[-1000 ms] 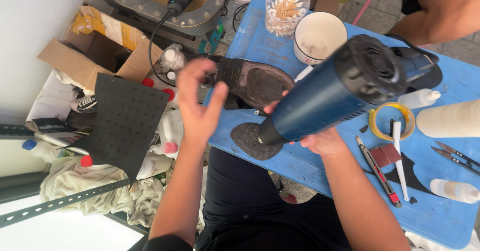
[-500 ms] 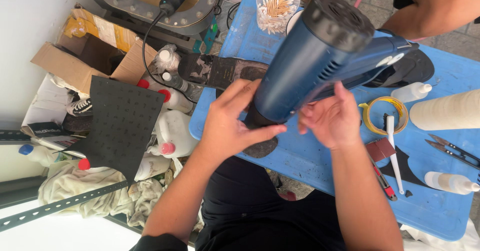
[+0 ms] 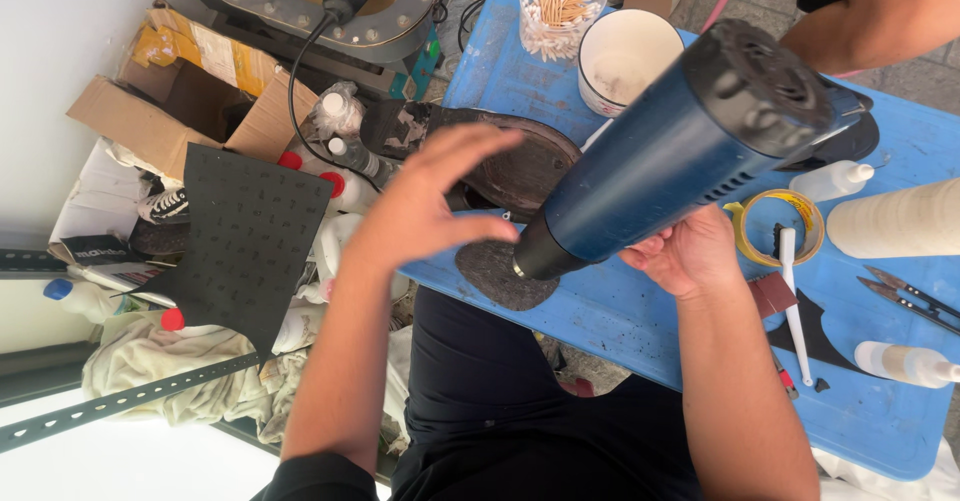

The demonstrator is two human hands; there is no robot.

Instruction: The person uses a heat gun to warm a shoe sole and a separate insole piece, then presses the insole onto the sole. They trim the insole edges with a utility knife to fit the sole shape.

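Bright, even daylight — soft shadows, slight blur on left hand [image 3: 420, 211].

Bare blue table [image 3: 640, 331] lies open just right of the dark round rubber heel patch [image 3: 497, 276]; the worn brown shoe sole [image 3: 520, 166] blocks behind it.

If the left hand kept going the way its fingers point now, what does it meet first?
Probably the upturned shoe sole: the left hand hovers open, fingers aimed toward it. Depth is unclear; it may pass above and reach the heat gun barrel instead.
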